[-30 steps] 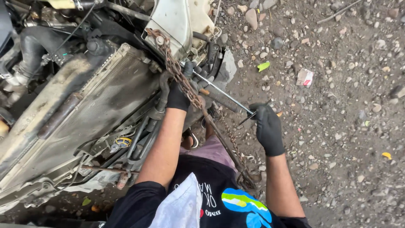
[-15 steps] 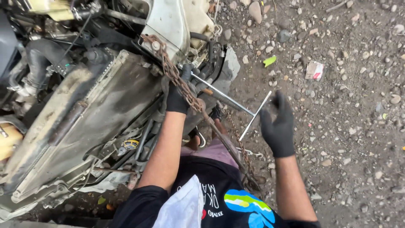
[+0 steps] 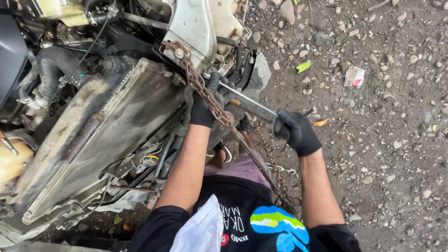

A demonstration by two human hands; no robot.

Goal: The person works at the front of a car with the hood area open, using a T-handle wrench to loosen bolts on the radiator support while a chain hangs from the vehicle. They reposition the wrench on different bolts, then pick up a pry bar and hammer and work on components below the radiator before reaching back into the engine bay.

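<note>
Both my hands wear black gloves. My left hand [image 3: 205, 105] is pressed against the front of a dismantled car, at the inner end of a long metal T-handle wrench [image 3: 247, 100]; what it grips is hidden. My right hand [image 3: 296, 130] is closed around the wrench's outer end, where the cross handle sticks out. A rusty chain [image 3: 200, 86] runs from a bolt on the pale car body down across my left wrist toward my lap. A dirty radiator [image 3: 107, 130] leans tilted just left of my left arm.
Engine hoses [image 3: 46, 70] and a yellowish fluid tank [image 3: 14, 163] fill the left side. Gravel ground [image 3: 382, 140] lies to the right, with a green scrap [image 3: 303, 66] and a white-red wrapper [image 3: 354, 77]. A white cloth [image 3: 200, 231] hangs at my chest.
My right hand turned the wrench's cross handle: it went from low, up to an open-palmed push, and is now closed around the shaft end. The left hand stayed in place.
</note>
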